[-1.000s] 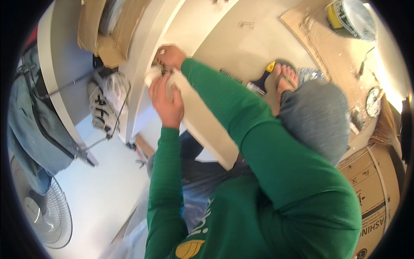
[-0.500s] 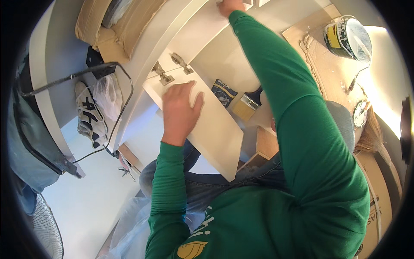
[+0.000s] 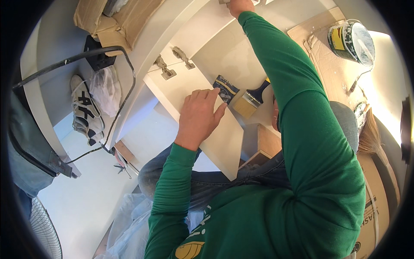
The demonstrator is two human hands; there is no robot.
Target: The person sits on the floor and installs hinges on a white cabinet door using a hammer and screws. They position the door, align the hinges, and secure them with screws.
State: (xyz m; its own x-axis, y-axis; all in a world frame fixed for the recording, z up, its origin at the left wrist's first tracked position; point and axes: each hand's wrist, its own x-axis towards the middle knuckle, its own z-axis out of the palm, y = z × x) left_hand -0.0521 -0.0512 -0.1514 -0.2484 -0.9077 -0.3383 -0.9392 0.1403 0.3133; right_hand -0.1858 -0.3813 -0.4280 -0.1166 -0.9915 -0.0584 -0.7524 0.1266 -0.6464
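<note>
My left hand [image 3: 199, 116] lies on a white cabinet door [image 3: 224, 151], its fingers stretched and thumb apart, holding nothing. Two metal hinges, a nearer one [image 3: 164, 68] and a farther one [image 3: 183, 58], join the door to the white cabinet frame [image 3: 207, 30]. At the top edge of the view, my right hand [image 3: 240, 6] reaches to the far part of the frame, beside a small greyish fitting; its fingers are mostly cut off. Right of the door lie a wide paintbrush [image 3: 246, 107] and a dark packet [image 3: 225, 89].
A paint bucket [image 3: 351, 42] stands on cardboard [image 3: 323, 52] at the far right, near a straw broom [image 3: 370, 131]. At left are a sneaker [image 3: 85, 108], a bent black metal frame [image 3: 132, 71], an open cardboard box [image 3: 114, 41] and a fan [image 3: 45, 228].
My left hand has slid away from the hinges, along the door and to the right. My right hand stays at the far frame. More of the paintbrush's handle shows.
</note>
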